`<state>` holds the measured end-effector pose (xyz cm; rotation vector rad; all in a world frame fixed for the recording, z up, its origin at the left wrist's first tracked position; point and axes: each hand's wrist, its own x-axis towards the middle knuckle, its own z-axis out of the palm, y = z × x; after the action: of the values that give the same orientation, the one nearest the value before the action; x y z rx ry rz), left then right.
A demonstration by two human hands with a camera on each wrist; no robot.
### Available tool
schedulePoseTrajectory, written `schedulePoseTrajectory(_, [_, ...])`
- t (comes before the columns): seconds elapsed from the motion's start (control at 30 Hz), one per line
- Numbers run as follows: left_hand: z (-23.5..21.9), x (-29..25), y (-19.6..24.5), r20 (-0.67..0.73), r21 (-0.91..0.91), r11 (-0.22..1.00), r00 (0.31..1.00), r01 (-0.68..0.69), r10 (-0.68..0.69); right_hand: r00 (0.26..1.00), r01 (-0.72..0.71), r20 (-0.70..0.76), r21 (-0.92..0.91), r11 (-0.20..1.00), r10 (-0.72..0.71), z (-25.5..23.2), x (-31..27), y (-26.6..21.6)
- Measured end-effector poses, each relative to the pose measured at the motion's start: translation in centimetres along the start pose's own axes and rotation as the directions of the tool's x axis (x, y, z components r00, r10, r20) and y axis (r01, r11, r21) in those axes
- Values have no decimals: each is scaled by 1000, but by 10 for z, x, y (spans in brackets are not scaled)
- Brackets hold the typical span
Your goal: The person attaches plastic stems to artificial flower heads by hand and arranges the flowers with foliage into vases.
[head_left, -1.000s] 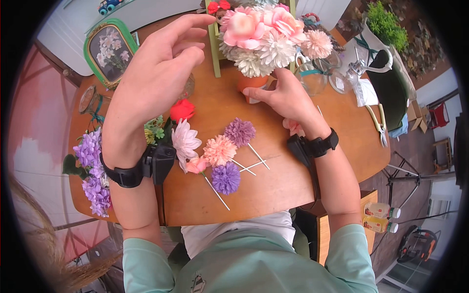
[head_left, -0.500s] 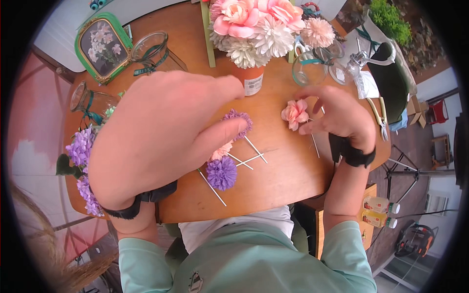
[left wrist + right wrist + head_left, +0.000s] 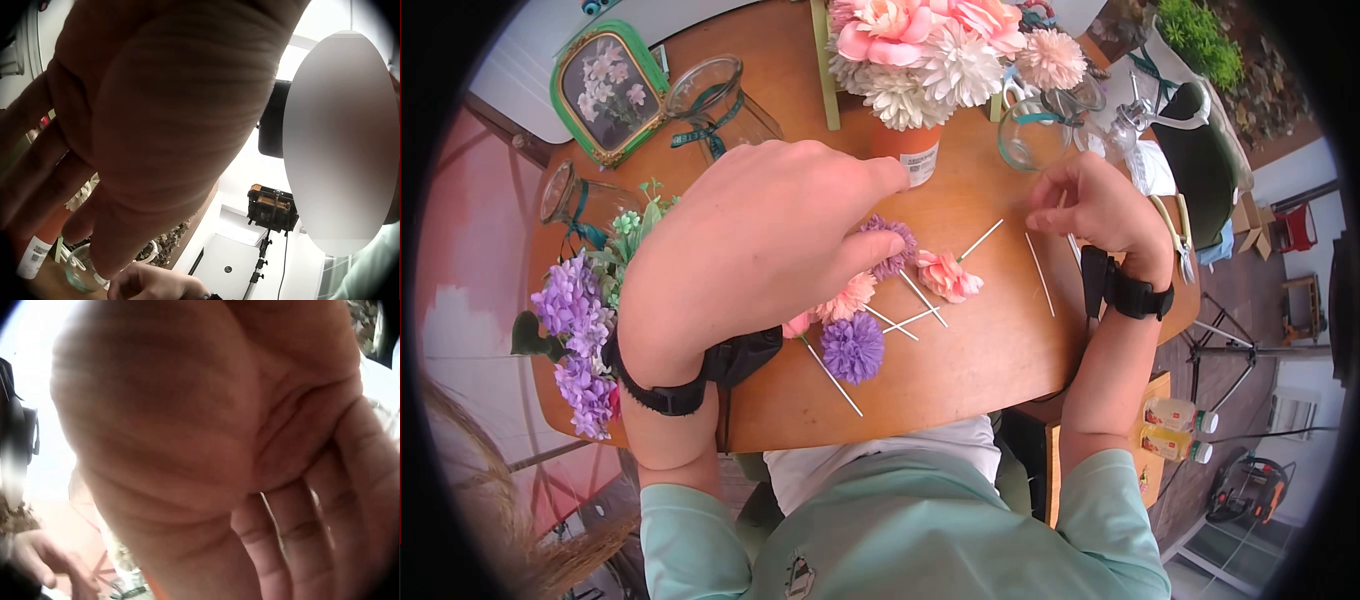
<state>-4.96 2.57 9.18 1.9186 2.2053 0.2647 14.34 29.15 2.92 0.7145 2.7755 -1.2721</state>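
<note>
My left hand point(image 3: 770, 240) hovers over the flowers on the table, palm down, thumb apart from the fingers, with nothing in it. Partly under it lie a purple flower point(image 3: 892, 250), a peach flower point(image 3: 848, 298) and a violet pompom flower point(image 3: 853, 347) on white stems. A pink flower point(image 3: 948, 277) lies right of these, its stem slanting up to the right. Further right, my right hand point(image 3: 1105, 208) has loosely bent fingers, with a gap between thumb and forefinger. A bare white stick point(image 3: 1040, 275) lies beside it; another stick end shows below the hand.
An orange pot point(image 3: 920, 155) of pink and white flowers stands at the back middle. Glass vases point(image 3: 725, 110) with green ribbons and a framed flower picture point(image 3: 612, 95) stand at left. A glass jar point(image 3: 1032, 145) and pliers point(image 3: 1180, 235) lie right. Lilac flowers point(image 3: 580, 340) border the left edge.
The orange pot was let go and my right hand came back to the right. The pink flower has shifted left from beside that hand. My left hand dropped lower over the flowers.
</note>
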Motion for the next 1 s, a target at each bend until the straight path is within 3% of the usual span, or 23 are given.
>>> schedulePoseTrajectory(0.07, [-1,0,2,10,-19,1000,1000,5,-5,976,-138,145,-169,976,163,-5,1,4])
schedulePoseTrajectory(0.2, [-3,0,3,33,-76,997,999,21,-18,956,-174,161,-370,913,247,7,11,10])
schedulePoseTrajectory(0.4, [-8,-4,4,39,-61,998,999,-1,3,964,-200,98,-341,918,246,-18,7,41])
schedulePoseTrajectory(0.5, [-8,-6,2,25,-63,998,999,-19,20,969,-216,76,-216,952,237,-35,-3,47])
schedulePoseTrajectory(0.57, [-9,-7,2,25,-69,998,1000,-12,14,931,-364,-108,-203,909,348,-44,-9,56])
schedulePoseTrajectory(0.6, [-10,-6,2,28,-70,997,1000,-6,8,931,-364,-109,-202,909,349,-43,-12,62])
schedulePoseTrajectory(0.67, [-9,-4,1,36,-63,998,999,-9,12,943,-275,-265,-276,921,202,-34,-20,69])
schedulePoseTrajectory(0.8, [-7,-2,1,52,-63,998,999,-3,6,983,-169,-118,-274,947,142,-34,-6,77])
schedulePoseTrajectory(0.87, [-9,-3,1,52,-75,997,999,-4,8,948,-293,16,-332,896,316,-34,-1,57])
schedulePoseTrajectory(1.0, [-8,-3,2,51,-97,995,999,-9,14,919,-393,-85,-141,909,384,-31,-1,58])
